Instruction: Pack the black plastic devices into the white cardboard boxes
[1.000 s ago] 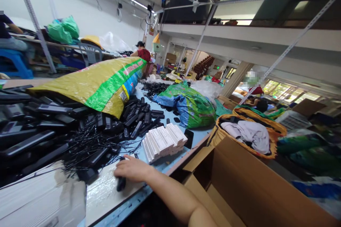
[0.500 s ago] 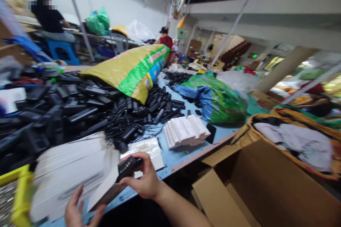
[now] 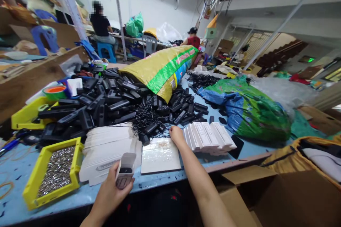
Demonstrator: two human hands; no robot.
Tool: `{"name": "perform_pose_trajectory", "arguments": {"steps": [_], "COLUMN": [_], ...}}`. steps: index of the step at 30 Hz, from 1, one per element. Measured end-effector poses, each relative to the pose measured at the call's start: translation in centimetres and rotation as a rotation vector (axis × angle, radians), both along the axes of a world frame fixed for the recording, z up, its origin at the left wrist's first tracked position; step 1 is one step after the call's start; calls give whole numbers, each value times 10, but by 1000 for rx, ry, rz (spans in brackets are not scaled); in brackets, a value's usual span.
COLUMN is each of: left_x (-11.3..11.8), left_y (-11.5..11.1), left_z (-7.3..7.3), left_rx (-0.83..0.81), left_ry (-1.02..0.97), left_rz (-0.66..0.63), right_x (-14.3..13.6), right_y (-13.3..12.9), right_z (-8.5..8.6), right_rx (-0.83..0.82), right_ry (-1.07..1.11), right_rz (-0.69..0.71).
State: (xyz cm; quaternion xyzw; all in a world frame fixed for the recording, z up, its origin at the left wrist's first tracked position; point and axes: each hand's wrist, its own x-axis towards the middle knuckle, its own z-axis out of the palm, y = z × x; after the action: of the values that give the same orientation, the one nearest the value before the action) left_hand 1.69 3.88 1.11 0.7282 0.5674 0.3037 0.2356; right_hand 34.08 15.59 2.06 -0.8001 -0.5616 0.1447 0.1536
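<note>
My left hand (image 3: 113,182) is wrapped round a small white carton (image 3: 126,170), held upright with its top flap up. Inside the carton's mouth sits a black plastic device (image 3: 126,171). My right hand (image 3: 176,136) reaches over a flat white board (image 3: 160,156), its fingers closed at the edge of a heap of thin black rods (image 3: 146,115). What those fingers hold, if anything, is too small to make out. Beside my left hand lies a stack of flattened white cartons (image 3: 108,149).
A yellow bin (image 3: 78,166) of small metal parts stands at left. Black plastic cases (image 3: 87,113) are heaped behind. Filled white boxes (image 3: 206,136) stand right of the board, near a green-blue sack (image 3: 255,113). An open cardboard box (image 3: 295,198) is at lower right.
The black device has gone from my right hand into the carton in my left hand. My right hand has moved forward to the rods. The view has swung left.
</note>
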Motion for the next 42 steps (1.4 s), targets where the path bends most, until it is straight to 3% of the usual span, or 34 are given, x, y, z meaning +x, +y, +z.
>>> {"name": "perform_pose_trajectory", "arguments": {"steps": [10,16,21,25,29,31,33,35,42], "left_x": [15,7,10,17,21,22,22,22,25], "left_y": [8,6,12,18,19,19,19,19,23], "left_z": [3,-2,-4,-7,-14,-17,-21,-24,-23], "left_rx": [-112,-114,-125,-109,-120,-110,-66,-14,-47], "left_ry": [-41,-43,-71,-82,-94,-109,-105,-80,-14], "left_rz": [-101,-62,-52,-71,-95,-86,-98,-110,-113], "right_x": [1,12,16,-20,-93,-120,-133,-133,-121], "right_y": [4,1,1,-24,-76,-96,-105,-103,-83], "right_z": [-14,-17,-8,7,12,12,11,11,4], "right_rx": [16,94,165,303,518,556,582,604,460], "right_ry": [-88,-40,66,242,777,719,514,382,308], "right_rz": [91,339,404,363,305,394,502,556,847]}}
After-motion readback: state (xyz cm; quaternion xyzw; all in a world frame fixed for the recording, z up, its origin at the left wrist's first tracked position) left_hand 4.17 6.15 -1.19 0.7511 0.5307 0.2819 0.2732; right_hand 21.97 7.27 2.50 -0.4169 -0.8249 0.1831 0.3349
